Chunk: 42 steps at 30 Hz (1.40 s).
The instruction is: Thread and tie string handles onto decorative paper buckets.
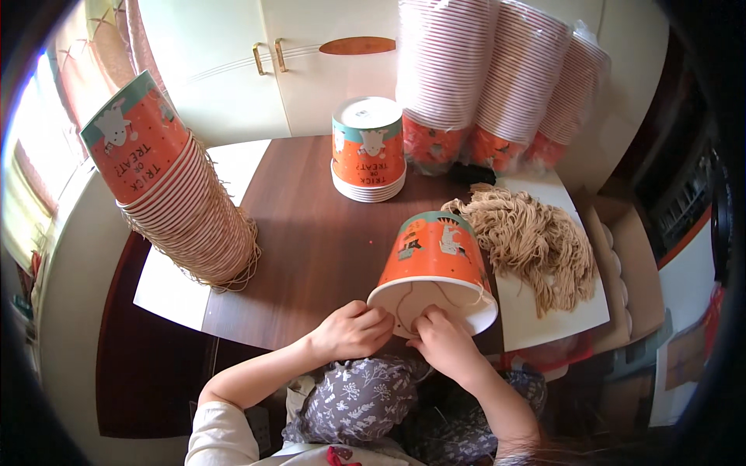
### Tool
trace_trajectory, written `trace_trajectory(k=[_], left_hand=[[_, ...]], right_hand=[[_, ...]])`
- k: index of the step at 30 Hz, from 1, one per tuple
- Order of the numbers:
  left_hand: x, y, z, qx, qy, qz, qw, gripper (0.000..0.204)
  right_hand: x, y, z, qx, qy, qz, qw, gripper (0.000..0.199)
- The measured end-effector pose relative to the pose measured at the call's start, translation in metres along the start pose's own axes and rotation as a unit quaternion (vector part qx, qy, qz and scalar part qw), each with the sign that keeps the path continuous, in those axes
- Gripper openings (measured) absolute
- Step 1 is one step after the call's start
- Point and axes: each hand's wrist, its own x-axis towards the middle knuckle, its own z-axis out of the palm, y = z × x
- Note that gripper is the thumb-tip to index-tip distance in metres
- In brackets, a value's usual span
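An orange paper bucket (431, 260) with Halloween pictures lies tipped on its side at the table's front edge, its white-rimmed mouth toward me. Thin tan cord (406, 299) loops inside the mouth. My left hand (355, 329) is closed just outside the rim's left side, and what its fingers hold is hidden. My right hand (445, 339) reaches into the mouth, fingers pinched at the cord near the lower rim. The fingertips are partly hidden.
A leaning tall stack of corded buckets (183, 202) stands left. A short upside-down stack (369, 155) sits mid-table. Bagged bucket stacks (447, 70) rise behind at right. A heap of tan cords (536, 245) lies right, beside a cardboard box (633, 264).
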Motion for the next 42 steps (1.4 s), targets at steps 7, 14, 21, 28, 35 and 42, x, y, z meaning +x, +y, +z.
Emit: trace_trajectory(k=[7,14,21,28,35,42], left_hand=[[-0.002,0.005,0.002,-0.01,0.017,-0.009,1.0,0.018],[-0.002,0.004,0.003,0.001,0.017,0.0,1.0,0.018],[-0.001,0.004,0.001,0.0,0.014,-0.005,1.0,0.015],[-0.001,0.004,0.002,-0.006,0.017,-0.007,1.0,0.014],[-0.001,0.005,0.003,-0.007,0.011,-0.005,1.0,0.018],[-0.001,0.004,0.002,-0.01,0.013,-0.012,1.0,0.018]], right_hand=[[0.009,0.003,0.001,0.14,-0.001,0.048,0.989,0.013],[0.019,0.017,0.011,0.353,0.011,0.148,0.924,0.015],[0.021,0.012,0.012,0.407,0.02,0.134,0.903,0.017],[0.022,0.005,0.009,0.316,0.039,0.126,0.94,0.013],[0.021,0.006,0.018,0.284,0.073,0.096,0.951,0.012],[0.021,0.004,0.018,0.271,0.081,0.094,0.955,0.012]])
